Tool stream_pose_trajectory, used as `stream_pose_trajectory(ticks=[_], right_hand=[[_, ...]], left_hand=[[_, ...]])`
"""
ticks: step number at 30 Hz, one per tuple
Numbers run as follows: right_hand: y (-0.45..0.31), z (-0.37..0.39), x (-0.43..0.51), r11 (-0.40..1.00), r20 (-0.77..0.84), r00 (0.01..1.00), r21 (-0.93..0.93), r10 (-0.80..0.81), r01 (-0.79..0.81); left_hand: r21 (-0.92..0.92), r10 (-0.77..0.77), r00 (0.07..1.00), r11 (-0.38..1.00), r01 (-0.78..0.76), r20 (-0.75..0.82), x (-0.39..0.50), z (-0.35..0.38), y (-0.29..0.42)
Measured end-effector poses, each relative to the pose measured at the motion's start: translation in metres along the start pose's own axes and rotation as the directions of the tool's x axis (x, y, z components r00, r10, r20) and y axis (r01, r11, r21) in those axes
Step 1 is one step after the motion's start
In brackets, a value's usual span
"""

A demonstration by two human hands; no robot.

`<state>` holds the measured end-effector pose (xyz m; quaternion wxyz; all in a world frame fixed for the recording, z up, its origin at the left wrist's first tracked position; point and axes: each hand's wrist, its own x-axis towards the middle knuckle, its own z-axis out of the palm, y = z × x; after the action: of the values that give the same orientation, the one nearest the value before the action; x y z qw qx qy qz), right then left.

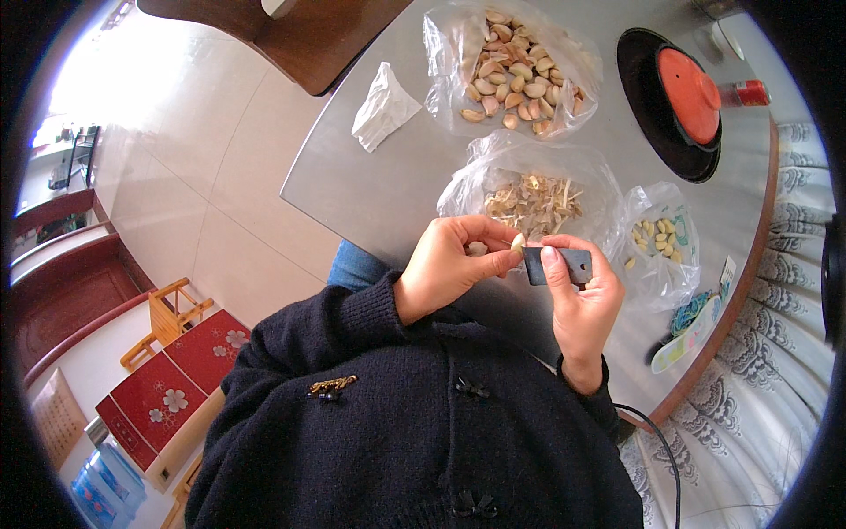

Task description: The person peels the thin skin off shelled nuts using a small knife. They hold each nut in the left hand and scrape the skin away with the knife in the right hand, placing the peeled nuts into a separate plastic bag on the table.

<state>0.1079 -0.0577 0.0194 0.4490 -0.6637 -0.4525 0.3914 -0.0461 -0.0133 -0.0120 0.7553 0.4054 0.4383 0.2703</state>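
Between the thumb and forefinger of my left hand [456,261] is a pale garlic clove [518,243]. My right hand [585,294] grips a small flat metal blade [537,266] with a hole near one end; its far edge meets the clove. Both hands are over the near rim of a clear plastic bag [598,192] that holds dry garlic skins [535,202]. Right of it, a smaller plastic bag [684,264] contains several peeled cloves [661,235]. Beyond the skins, many unpeeled garlic cloves [522,82] fill another clear bag [443,86].
A crumpled white tissue [384,109] lies left on the grey table [357,185]. At the right back are a red-lidded pot [689,98] on a black base and a red can [752,93]. A wooden chair [304,40] touches the far-left side; a patterned curtain [760,330] hangs right.
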Motion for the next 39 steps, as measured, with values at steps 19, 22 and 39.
stream_pose_trajectory(ticks=[19,22,39], right_hand=[[-0.0028,-0.0063,0.0012,0.996,-0.023,0.999,0.080,0.049,-0.047],[-0.0029,-0.0053,0.0009,0.986,0.019,0.998,0.155,0.061,-0.063],[-0.0022,-0.0018,0.0015,0.997,-0.009,1.000,-0.075,-0.030,0.029]], left_hand=[[-0.130,-0.079,0.994,0.988,0.089,0.079,0.0016,0.0000,-0.0005],[-0.139,-0.081,0.995,0.986,0.088,0.056,0.0015,0.0014,-0.0001],[-0.019,-0.031,0.999,0.999,0.032,0.034,0.0016,-0.0008,-0.0021]])
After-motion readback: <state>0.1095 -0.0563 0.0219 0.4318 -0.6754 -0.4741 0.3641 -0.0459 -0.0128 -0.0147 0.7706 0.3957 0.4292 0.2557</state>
